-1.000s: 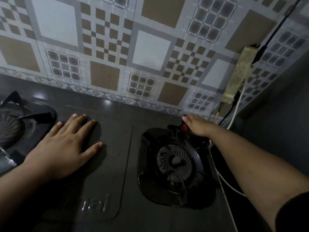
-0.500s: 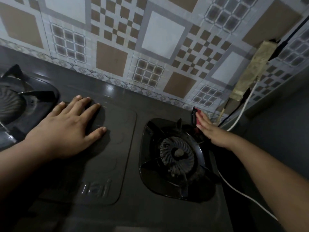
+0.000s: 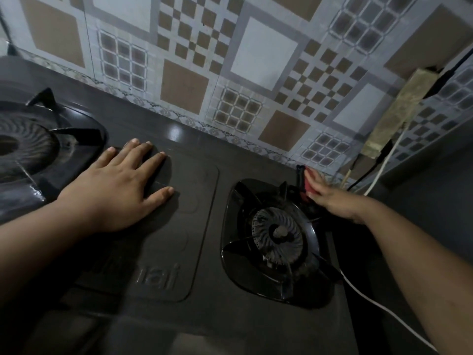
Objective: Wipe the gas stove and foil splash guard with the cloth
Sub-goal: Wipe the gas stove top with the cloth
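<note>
1. The gas stove (image 3: 204, 213) fills the lower and middle part of the frame, a dark top with one burner at the left edge (image 3: 23, 147) and a second burner (image 3: 277, 234) right of centre
2. The left hand (image 3: 115, 190) lies flat, palm down, on the raised centre panel (image 3: 163, 226) between the two burners; its fingers (image 3: 143, 152) are spread and straight, holding nothing
3. The left fingertips stop near the panel's back edge, just beside the left burner's pan support
4. The right hand (image 3: 330, 196) is at the back right corner of the stove, just behind the right burner; its fingers press against a small red cloth (image 3: 308, 185), only partly seen, so whether they grip it or merely push it I cannot tell
5. The foil splash guard (image 3: 230, 73), printed with a tile pattern, stands along the stove's back edge across the upper frame; the cloth is near its bottom border
6. At upper right a grimy power strip (image 3: 391, 114) hangs on the guard, and a white cable (image 3: 384, 311) runs down along the stove's right edge under the right forearm
7. The bare stove surface along the front, lower frame, is open, as is the strip between panel and guard
</note>
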